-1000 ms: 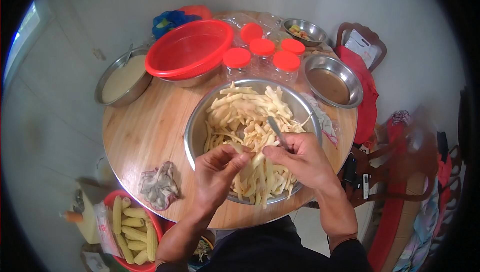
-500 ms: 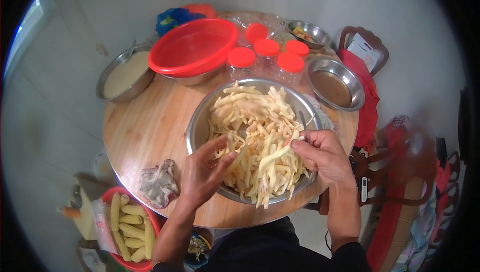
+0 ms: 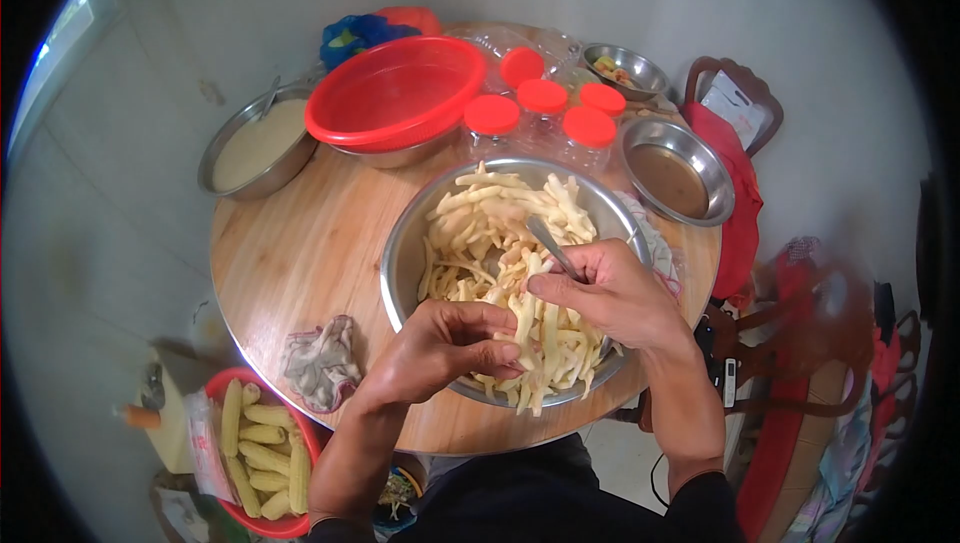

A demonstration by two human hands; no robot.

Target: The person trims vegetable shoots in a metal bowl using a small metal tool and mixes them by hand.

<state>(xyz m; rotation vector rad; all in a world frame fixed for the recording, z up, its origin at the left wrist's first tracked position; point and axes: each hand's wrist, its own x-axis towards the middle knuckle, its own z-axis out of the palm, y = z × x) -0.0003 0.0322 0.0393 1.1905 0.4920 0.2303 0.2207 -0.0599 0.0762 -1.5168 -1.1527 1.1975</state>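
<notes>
A wide steel basin (image 3: 398, 243) holds a heap of pale yellow chicken feet (image 3: 500, 205). Over its near side, my left hand (image 3: 445, 348) is closed, thumb and fingers pinching the lower part of one chicken foot (image 3: 523, 315). My right hand (image 3: 610, 293) is closed at the upper end of that same foot. From the right hand a slim grey metal tool (image 3: 553, 246) sticks up and to the left; its other end is hidden in the palm. Left of the basin, a crumpled grey cloth (image 3: 322, 363) lies on the round wooden table (image 3: 285, 253).
Behind the basin stand a red plastic basin (image 3: 400, 133) and several clear jars with red lids (image 3: 541, 96). A bowl of creamy liquid (image 3: 258, 148) is at left, a bowl of brown liquid (image 3: 668, 181) at right. Corn cobs (image 3: 266, 453) fill a red tub below the table's left edge.
My left hand has moved right and closed on a chicken foot. My right hand has shifted up and left, and the metal tool now points up from it.
</notes>
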